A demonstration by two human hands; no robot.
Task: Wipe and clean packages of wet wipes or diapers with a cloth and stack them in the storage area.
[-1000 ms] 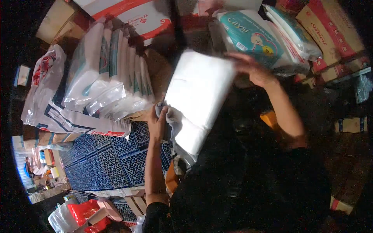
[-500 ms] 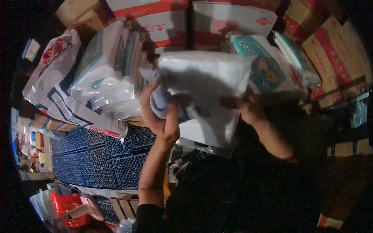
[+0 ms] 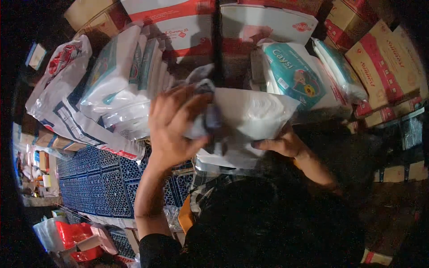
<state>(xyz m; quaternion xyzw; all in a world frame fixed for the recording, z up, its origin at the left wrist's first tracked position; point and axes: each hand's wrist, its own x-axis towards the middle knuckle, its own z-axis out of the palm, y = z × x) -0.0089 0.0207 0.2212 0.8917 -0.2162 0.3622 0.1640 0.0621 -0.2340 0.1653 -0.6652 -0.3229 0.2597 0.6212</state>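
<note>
The handling looked partway through: the white pack (image 3: 261,107) was up off any support, in front of the person's body and beyond the right edge of the blue panels (image 3: 105,178), and had not yet been set down. The left hand (image 3: 166,129) grasped a grey cloth (image 3: 213,118), its fingers bent over it at the pack's left end; how firmly it pressed could not be told. The right hand (image 3: 286,145) gripped the pack's right side near its lower corner, thumb on the near face. As far as could be seen, neither hand had let go, so laying down the pack and putting away the cloth were both undone. Several wrapped packs (image 3: 111,73) stood in a row past the far edge of the panels, behind a white sack (image 3: 118,145) overlapping that edge, and a teal pack (image 3: 297,76) lay to the right, before the cartons (image 3: 268,22). Whether those were finished or waiting, nothing showed.
</note>
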